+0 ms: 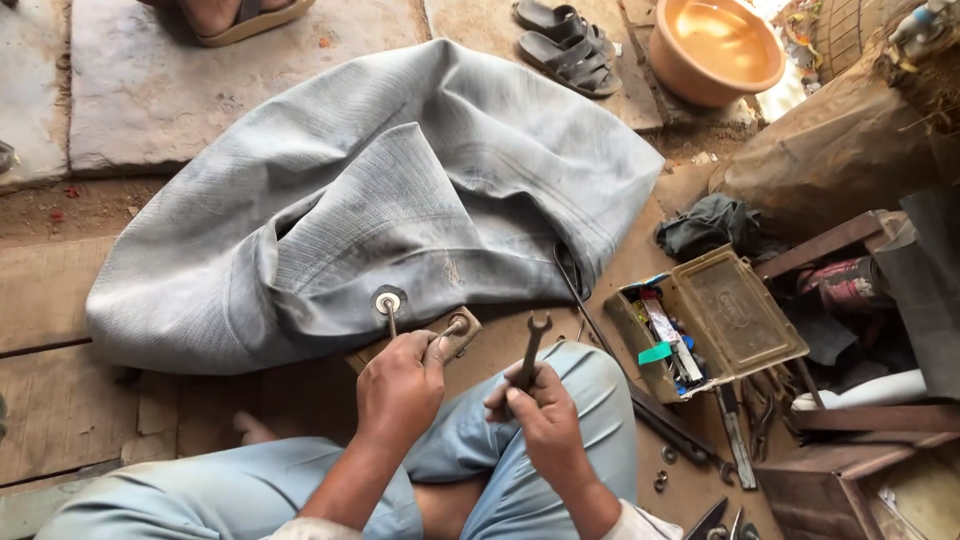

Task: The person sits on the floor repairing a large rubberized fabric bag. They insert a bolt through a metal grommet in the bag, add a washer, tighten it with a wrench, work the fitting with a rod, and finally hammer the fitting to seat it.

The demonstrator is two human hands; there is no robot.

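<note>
A large, limp grey rubber inner tube lies on the ground in front of me. Its metal valve stem points toward me. My left hand is closed just below the valve, gripping a small metal tool whose ring end sticks out to the right. My right hand rests over my knee and grips an open-end spanner upright, jaws at the top. I sit cross-legged in light blue trousers.
An open metal toolbox with small parts stands to the right, with loose tools and a long dark rod beside it. Farther off are a dark rag, an orange basin, grey sandals and another person's sandalled foot.
</note>
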